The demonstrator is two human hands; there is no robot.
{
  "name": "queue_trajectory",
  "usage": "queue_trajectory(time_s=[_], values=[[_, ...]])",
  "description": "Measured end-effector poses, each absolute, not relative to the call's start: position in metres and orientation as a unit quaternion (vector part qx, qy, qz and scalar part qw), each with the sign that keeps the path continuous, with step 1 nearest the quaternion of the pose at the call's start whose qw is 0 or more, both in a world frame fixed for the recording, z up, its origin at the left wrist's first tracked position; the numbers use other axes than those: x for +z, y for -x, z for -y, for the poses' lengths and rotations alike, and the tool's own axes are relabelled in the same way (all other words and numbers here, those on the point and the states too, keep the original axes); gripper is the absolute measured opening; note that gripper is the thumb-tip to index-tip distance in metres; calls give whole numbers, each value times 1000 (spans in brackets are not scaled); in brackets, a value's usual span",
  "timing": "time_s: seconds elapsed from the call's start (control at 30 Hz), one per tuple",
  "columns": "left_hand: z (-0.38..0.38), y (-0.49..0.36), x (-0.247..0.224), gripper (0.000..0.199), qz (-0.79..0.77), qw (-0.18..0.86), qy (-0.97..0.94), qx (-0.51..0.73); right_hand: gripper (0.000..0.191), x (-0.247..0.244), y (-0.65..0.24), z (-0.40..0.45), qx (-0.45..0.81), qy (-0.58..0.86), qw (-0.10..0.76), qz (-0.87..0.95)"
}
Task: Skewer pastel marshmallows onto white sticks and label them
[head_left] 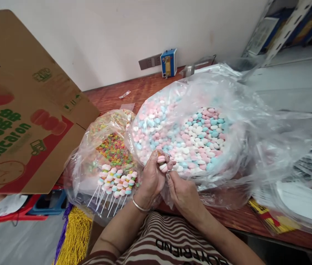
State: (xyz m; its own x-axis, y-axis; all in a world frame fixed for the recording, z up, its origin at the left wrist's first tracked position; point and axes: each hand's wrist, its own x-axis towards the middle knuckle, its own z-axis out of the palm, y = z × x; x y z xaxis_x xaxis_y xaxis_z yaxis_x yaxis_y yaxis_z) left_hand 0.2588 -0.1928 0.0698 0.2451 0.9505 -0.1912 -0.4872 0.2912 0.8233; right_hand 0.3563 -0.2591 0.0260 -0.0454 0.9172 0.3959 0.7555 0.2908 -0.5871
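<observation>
My left hand is closed round a few pink-and-white marshmallows, held above the near edge of a large clear bag. Right beside it, my right hand pinches thumb to fingers just below the marshmallows; what it grips is too small to make out. The big clear plastic bag lies open, full of pink, white and blue marshmallows. To the left, a smaller clear bag holds colourful cereal rings. Several marshmallow skewers on white sticks lie at its near side.
A tall printed cardboard box stands at the left. At the back, a small blue box is by the wall socket. A clear round plastic lid or tub sits at the right of the wooden table. Yellow fringe hangs at the lower left.
</observation>
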Motion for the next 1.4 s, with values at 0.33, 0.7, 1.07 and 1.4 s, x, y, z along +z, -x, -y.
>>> queue_trajectory(time_s=[0.33,0.7,1.07,1.4], values=[[200,-301,61,43,-396,656,-424,482,37,17,-369,254,133,622,418,649],[96,-346,70,37,-371,536,-674,348,31,5,-436,246,266,614,622,406],[0,-422,38,16,-381,173,-907,47,41,-6,-435,254,297,610,664,314],[-2,-418,22,8,-408,166,-895,64,34,-2,-434,253,338,545,721,260]])
